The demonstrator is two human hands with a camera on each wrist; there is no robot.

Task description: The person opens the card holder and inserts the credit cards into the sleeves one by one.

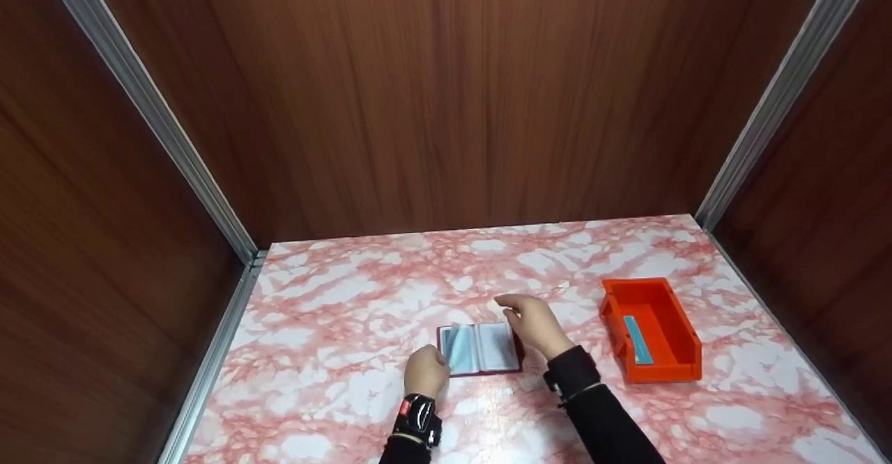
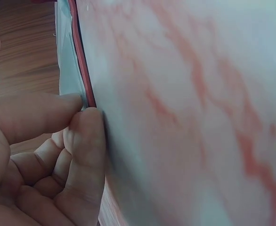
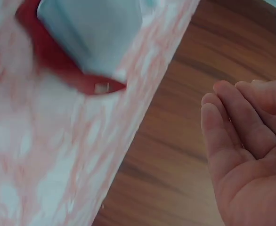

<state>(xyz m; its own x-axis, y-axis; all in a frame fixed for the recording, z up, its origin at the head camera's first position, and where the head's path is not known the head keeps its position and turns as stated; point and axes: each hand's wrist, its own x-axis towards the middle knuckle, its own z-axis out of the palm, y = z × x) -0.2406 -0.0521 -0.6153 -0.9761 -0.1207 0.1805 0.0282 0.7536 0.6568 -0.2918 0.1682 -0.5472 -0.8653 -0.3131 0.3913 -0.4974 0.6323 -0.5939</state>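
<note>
A small card holder point(image 1: 496, 347) with a red cover and clear plastic sleeves lies spread open on the table. Its left edge is pinched between the thumb and index finger of my left hand point(image 1: 426, 373); the left wrist view shows those fingertips point(image 2: 88, 122) on the red rim. One bluish sleeve on the left side is partly lifted. Above the holder's upper right corner hovers my right hand point(image 1: 535, 325), fingers loosely bent. In the right wrist view, that hand point(image 3: 251, 146) has nothing between its fingers and is apart from the red cover point(image 3: 58, 61).
An orange open-front bin point(image 1: 669, 325) stands to the right on the pink-and-white marbled table point(image 1: 334, 352). Inside it, a flat light-blue strip point(image 1: 637, 340) leans along the left wall. Brown wood-grain panels point(image 1: 446, 102) with metal posts enclose the back and sides.
</note>
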